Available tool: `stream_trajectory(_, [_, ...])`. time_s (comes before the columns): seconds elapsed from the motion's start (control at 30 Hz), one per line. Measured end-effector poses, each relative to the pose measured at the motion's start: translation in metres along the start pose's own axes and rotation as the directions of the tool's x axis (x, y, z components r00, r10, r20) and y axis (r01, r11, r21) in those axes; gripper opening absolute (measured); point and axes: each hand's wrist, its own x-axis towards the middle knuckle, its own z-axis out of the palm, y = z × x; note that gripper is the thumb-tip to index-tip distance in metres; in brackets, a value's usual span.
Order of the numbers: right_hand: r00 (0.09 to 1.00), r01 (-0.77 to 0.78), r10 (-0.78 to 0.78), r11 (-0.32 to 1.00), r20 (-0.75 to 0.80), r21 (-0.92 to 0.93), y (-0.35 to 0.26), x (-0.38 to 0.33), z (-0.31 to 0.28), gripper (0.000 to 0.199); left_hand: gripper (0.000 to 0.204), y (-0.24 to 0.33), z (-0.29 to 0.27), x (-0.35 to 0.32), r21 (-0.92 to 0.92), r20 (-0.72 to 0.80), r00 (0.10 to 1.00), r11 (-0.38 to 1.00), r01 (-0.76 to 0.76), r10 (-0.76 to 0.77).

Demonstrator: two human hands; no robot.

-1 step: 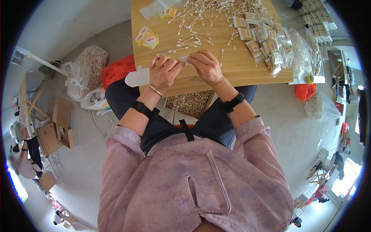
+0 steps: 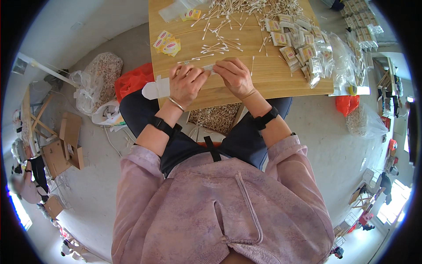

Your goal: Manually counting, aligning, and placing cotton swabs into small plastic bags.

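- Looking down from the head camera, the left hand (image 2: pixel 187 83) and the right hand (image 2: pixel 235 77) meet in the upper middle of the frame, at the near edge of a wooden table (image 2: pixel 281 86).
- Both hands pinch one small clear bag (image 2: pixel 209 67) between them. The left hand is curled narrow on its one end and the right hand's fingers are bent down on the other end, so the bag stays stretched flat and does not slip.
- I cannot tell if anything is inside the bag; it is too small to see.
- A white cut-out card (image 2: pixel 156 88) sticks out past the table edge just left of the left hand, close enough to grab.
- Loose cotton swabs (image 2: pixel 246 11) lie spread over the top of the frame, right above the hands, so they are easy to reach.
- Filled little packs (image 2: pixel 303 48) sit heaped at the upper right, out of the way of the hands.
- Small yellow paper labels (image 2: pixel 167 45) lie in a bunch at the upper left of the table.
- A red plastic bag (image 2: pixel 134 79) sits on the floor, left of the person's knee.
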Motion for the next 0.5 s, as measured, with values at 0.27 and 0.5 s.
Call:
stream_trajectory(0.27, [0.999, -0.01, 0.009, 1.0, 0.033, 0.022, 0.0013, -0.0024, 0.0016, 0.029, 0.017, -0.0031, 0.0022, -0.0026, 0.013, 0.019, 1.0, 1.0, -0.007, 0.007])
stream_trajectory(0.5, [1.0, 0.017, -0.018, 1.0, 0.018, 0.017, -0.0024, -0.0007, 0.0005, 0.03, 0.028, -0.0007, -0.0002, -0.003, 0.029, 0.044, 0.999, 1.0, 0.008, -0.009])
